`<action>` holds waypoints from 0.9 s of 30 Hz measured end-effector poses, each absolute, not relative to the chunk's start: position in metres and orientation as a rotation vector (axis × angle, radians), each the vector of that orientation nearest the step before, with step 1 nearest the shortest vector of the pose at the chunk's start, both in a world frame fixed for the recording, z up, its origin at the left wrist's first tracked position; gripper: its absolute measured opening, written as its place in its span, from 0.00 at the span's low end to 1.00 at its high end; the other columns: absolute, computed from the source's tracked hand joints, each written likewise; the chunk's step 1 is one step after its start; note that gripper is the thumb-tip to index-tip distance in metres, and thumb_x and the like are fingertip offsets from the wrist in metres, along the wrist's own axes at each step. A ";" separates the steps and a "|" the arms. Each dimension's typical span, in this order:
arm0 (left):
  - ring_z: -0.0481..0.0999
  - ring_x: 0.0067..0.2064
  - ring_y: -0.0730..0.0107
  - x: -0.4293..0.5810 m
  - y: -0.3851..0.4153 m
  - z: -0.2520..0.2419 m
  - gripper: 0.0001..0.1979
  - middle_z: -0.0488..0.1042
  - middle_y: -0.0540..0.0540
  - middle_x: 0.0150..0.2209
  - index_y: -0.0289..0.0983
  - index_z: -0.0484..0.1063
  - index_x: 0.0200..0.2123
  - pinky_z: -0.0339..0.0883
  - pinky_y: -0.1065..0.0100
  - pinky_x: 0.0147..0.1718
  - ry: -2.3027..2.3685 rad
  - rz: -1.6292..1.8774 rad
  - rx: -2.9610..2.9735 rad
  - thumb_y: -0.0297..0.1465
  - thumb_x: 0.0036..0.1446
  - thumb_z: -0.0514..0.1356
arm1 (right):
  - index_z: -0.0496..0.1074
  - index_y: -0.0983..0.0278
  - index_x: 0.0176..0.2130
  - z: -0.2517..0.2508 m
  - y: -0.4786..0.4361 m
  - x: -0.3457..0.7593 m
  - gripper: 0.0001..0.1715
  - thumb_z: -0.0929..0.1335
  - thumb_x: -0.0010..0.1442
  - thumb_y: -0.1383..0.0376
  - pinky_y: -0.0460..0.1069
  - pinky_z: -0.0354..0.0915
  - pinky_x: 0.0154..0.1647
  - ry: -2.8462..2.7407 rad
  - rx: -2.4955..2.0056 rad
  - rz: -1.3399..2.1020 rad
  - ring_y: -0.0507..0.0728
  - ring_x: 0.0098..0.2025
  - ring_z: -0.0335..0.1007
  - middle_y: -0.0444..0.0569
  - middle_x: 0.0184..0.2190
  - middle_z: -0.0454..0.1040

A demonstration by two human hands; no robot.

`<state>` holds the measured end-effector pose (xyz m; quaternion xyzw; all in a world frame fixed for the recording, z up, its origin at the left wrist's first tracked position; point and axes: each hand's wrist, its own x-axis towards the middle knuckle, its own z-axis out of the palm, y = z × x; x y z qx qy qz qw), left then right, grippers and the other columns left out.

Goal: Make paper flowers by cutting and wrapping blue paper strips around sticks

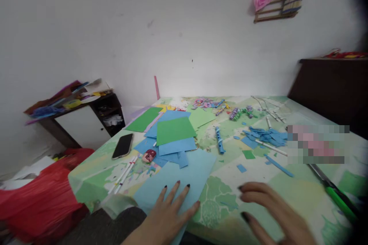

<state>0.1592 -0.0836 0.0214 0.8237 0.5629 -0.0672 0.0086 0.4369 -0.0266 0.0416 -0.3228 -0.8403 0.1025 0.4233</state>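
Observation:
My left hand (169,212) lies flat with fingers spread on a light blue sheet of paper (198,168) at the table's front edge. To its right, my right hand (273,210) hovers over the tablecloth, thumb and fingers apart, holding nothing. Beyond the sheet lie stacked green paper (176,131) and blue paper (176,147). A blue rolled paper tube (219,140) stands out in the middle of the table. Blue paper scraps (266,136) are heaped farther right, near a blue strip (278,165) and a white stick (271,147). Green-handled scissors (335,195) rest beside my right hand.
A phone (122,146), a small red case (149,156) and white pens (125,175) lie at the left. Curled paper pieces (241,113) sit toward the back. A red plastic bag (43,206) is on the floor left, and a dark cabinet (330,88) stands right.

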 end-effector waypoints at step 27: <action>0.39 0.62 0.46 0.125 0.055 0.028 0.28 0.46 0.47 0.63 0.54 0.49 0.58 0.38 0.38 0.52 2.007 -0.025 2.546 0.30 0.54 0.49 | 0.70 0.68 0.36 0.012 -0.019 0.333 0.11 0.59 0.59 0.72 0.48 0.58 0.29 -2.209 -0.324 -0.121 0.54 0.30 0.59 0.51 0.27 0.72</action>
